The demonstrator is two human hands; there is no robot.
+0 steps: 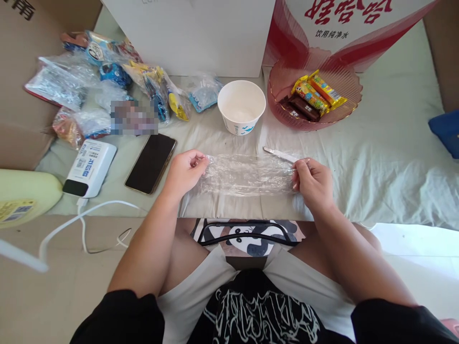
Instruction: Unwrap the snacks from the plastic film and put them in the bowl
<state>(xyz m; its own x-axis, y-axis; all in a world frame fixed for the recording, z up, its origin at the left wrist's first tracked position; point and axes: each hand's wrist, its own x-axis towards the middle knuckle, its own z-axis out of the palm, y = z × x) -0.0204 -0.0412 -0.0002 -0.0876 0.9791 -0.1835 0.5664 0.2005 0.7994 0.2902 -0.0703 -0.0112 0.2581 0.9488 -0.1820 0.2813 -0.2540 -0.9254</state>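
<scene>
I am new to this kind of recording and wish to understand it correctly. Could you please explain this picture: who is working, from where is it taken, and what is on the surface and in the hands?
There is no machine here: a person works with two bare hands. The camera is worn on the head, looking forward and down. The left hand and right hand hold opposite ends of crumpled clear plastic. A small blade-like tool extends from the right hand. On the cloth-covered surface are a phone, a white device and plastic packets. Beyond the plastic stand a white bowl and a pink bowl containing wrapped snacks.
</scene>
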